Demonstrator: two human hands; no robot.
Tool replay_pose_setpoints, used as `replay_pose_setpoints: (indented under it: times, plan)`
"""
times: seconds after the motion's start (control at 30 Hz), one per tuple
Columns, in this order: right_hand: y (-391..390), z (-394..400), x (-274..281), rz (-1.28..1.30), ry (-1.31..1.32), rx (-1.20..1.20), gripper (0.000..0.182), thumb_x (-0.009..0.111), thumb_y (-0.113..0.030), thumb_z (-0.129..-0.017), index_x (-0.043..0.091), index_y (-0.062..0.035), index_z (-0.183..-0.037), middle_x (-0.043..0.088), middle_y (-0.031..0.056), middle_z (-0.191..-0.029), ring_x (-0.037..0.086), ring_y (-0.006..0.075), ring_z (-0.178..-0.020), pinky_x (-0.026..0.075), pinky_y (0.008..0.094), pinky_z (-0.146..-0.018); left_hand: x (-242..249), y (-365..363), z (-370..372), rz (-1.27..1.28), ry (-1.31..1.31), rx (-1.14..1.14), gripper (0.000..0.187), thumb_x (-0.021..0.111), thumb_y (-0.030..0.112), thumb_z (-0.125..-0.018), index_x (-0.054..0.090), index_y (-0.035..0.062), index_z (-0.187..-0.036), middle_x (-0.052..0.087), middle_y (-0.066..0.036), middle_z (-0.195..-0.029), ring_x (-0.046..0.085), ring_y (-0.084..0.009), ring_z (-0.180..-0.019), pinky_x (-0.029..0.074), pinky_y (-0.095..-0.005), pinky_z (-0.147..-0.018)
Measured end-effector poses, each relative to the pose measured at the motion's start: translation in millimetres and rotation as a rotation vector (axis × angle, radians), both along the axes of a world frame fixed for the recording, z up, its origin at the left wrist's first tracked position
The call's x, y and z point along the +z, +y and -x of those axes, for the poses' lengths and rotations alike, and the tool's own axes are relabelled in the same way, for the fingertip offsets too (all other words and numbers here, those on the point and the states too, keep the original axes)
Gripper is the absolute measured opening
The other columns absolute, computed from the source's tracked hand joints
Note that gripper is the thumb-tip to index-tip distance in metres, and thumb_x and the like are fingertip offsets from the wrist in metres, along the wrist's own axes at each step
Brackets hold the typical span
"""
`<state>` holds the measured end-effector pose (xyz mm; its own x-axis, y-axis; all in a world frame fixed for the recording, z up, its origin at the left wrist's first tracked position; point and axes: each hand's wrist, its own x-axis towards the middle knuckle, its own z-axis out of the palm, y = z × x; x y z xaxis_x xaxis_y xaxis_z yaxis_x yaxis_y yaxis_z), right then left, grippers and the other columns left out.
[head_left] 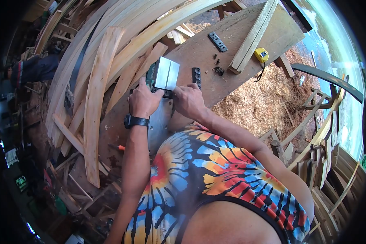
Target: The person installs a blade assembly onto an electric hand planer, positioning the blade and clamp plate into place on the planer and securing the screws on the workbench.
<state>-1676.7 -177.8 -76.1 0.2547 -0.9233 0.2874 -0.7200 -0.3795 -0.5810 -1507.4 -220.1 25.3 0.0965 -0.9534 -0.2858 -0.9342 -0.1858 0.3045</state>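
An electric planer (pixel 166 73) with green sides and a shiny metal sole lies sole-up on the wooden board in front of me. My left hand (pixel 144 99), wearing a black watch (pixel 136 121), grips the planer's side near its dark middle slot. My right hand (pixel 189 99) is closed at the other side of that slot, fingertips pressed together; what they pinch is hidden. Beside the right knuckles lies a black bar with round holes (pixel 196 75). A similar dark slotted bar (pixel 218 42) sits farther back, near several small black screws (pixel 218 70).
A wooden strip (pixel 254 38) and a yellow tape measure (pixel 261 54) rest on the workboard (pixel 191 53). An orange-handled tool (pixel 120 147) lies left of my forearm. Long planks (pixel 101 89) are stacked at left; wood shavings (pixel 252 105) cover the ground at right.
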Motion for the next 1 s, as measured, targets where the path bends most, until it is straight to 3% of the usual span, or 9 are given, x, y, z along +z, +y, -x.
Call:
replay_pose_setpoints:
  times: [0.33, 1.0]
  plan:
    - [-1.3, 0.6, 5.3, -0.053, 0.034, -0.004, 0.011, 0.066, -0.015, -0.087, 0.068, -0.0106, -0.097, 0.069, 0.0083, -0.076, 0.068, 0.0299, -0.073, 0.049, 0.0449, -0.085, -2.6, 1.1, -0.8, 0.017, 0.01, -0.003, 0.077, 0.076, 0.037, -0.076, 0.053, 0.0, -0.139, 0.068, -0.029, -0.121, 0.065, -0.0443, -0.113, 0.05, -0.0497, -0.1]
    - [-1.0, 3.8, 7.7, 0.022, -0.065, 0.001, 0.007, 0.067, -0.017, -0.086, 0.066, -0.0096, -0.085, 0.067, 0.0089, -0.077, 0.067, 0.0302, -0.073, 0.048, 0.0419, -0.082, -1.2, 0.8, -0.3, 0.011, -0.004, -0.003, 0.077, 0.076, 0.038, -0.075, 0.054, 0.0023, -0.14, 0.069, -0.028, -0.122, 0.066, -0.0434, -0.114, 0.049, -0.0502, -0.101]
